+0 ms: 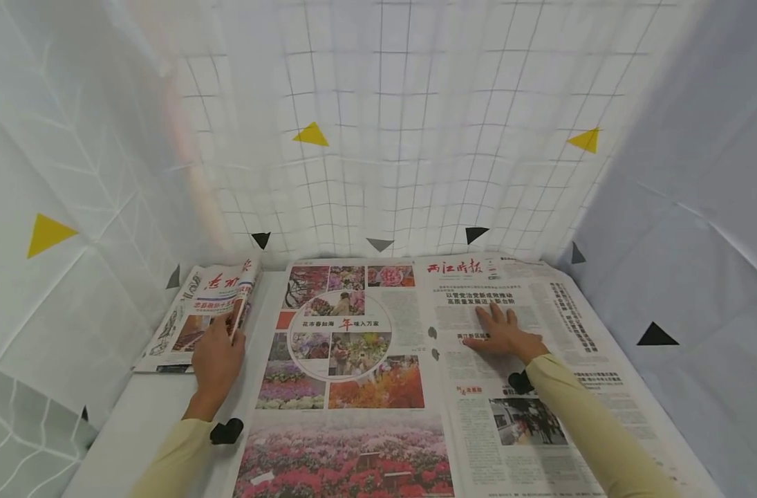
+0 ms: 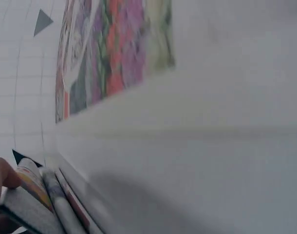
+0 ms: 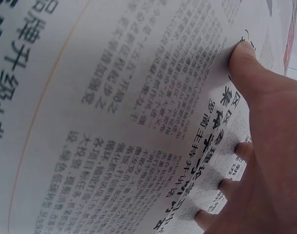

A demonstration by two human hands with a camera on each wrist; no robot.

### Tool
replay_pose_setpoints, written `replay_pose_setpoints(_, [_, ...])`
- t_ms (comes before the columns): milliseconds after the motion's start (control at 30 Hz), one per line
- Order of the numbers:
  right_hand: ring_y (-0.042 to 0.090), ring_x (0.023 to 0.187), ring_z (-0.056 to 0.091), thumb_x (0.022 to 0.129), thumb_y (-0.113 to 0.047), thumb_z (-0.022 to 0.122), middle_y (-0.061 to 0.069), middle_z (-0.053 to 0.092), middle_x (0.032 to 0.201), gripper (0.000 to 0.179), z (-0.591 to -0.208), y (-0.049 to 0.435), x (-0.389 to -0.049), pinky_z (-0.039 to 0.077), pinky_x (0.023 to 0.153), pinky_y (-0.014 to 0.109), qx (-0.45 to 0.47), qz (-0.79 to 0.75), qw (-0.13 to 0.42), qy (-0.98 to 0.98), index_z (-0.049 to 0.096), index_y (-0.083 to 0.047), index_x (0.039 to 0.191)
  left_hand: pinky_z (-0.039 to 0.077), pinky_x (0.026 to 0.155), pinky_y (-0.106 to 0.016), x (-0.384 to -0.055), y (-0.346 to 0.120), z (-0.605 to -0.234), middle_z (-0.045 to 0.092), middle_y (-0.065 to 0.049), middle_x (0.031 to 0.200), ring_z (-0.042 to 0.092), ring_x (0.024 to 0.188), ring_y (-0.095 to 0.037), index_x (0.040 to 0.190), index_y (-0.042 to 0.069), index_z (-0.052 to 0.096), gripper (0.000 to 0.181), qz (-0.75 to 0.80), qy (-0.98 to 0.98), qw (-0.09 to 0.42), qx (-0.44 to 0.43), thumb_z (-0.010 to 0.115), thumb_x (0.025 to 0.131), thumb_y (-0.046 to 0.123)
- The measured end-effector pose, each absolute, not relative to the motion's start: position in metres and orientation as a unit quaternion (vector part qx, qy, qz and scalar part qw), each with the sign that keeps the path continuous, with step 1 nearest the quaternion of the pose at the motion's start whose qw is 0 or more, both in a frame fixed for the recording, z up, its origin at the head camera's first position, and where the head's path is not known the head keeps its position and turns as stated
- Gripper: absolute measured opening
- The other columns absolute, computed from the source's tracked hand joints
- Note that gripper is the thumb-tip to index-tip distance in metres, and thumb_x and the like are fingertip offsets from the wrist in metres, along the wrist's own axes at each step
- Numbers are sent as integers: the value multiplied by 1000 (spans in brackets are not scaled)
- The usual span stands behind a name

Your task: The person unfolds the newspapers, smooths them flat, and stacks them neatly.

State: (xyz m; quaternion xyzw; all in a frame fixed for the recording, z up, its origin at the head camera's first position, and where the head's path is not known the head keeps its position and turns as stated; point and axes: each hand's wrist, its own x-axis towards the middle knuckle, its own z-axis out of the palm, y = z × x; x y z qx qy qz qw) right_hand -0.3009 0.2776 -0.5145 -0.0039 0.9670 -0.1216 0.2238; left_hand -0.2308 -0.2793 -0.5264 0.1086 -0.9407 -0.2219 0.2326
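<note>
A large newspaper (image 1: 409, 387) lies spread flat on the white table, with flower photos on its left page and columns of text on its right page. My right hand (image 1: 504, 333) rests on the right page, fingers spread. In the right wrist view its thumb (image 3: 248, 63) and fingertips touch the paper. Left of the spread sheet lies a small stack of folded newspapers (image 1: 185, 318). My left hand (image 1: 219, 353) pinches the right edge of a folded newspaper (image 2: 31, 209) there, thumb on top. The fingers beneath are mostly hidden.
White sheets with grid lines enclose the table at the back (image 1: 378, 159) and on both sides. Yellow triangles (image 1: 312, 135) and black triangles (image 1: 657, 335) mark these sheets. A strip of bare white table (image 1: 254, 332) runs between the stack and the spread newspaper.
</note>
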Motion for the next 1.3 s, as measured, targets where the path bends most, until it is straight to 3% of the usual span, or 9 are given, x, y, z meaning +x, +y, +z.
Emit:
replay_pose_setpoints(233, [57,156,-10,89,-78,55,20,-10,173,109,-516,278,-302,10,98,96,5,-120,220,968,9,-18,167,56,70,-59,-236,-253,-529,72,-29,111,70,89,-45,143,-3,55,49,-221,-950,213,65,63,98,16])
replay_pose_setpoints(567, [56,156,-11,90,-78,54,21,-11,173,109,-519,277,-301,9,96,97,7,-117,221,968,7,-18,167,57,82,-58,-235,-225,-536,66,-31,128,68,107,-45,150,-5,47,57,-226,-960,164,-1,63,100,16])
replay_pose_setpoints(867, [57,156,-10,91,-77,53,21,-10,173,106,-517,278,-300,10,96,97,1,-119,219,969,7,-19,167,57,80,-54,-237,-193,-546,70,-26,120,70,100,-39,148,-2,52,53,-257,-953,154,-43,65,100,15])
replay_pose_setpoints(1167, [58,156,-10,92,-75,54,21,-10,173,106,-518,276,-301,11,95,98,0,-112,216,970,7,-18,167,56,93,-55,-242,-165,-547,64,-23,136,67,117,-39,150,3,50,56,-290,-945,134,-66,67,100,20])
replay_pose_setpoints(1300, [56,156,-10,92,-75,54,21,-9,173,105,-517,276,-300,10,96,97,2,-115,215,970,7,-18,167,55,98,-57,-239,-160,-548,57,-23,146,63,125,-40,152,3,46,66,-303,-938,120,-115,72,97,27])
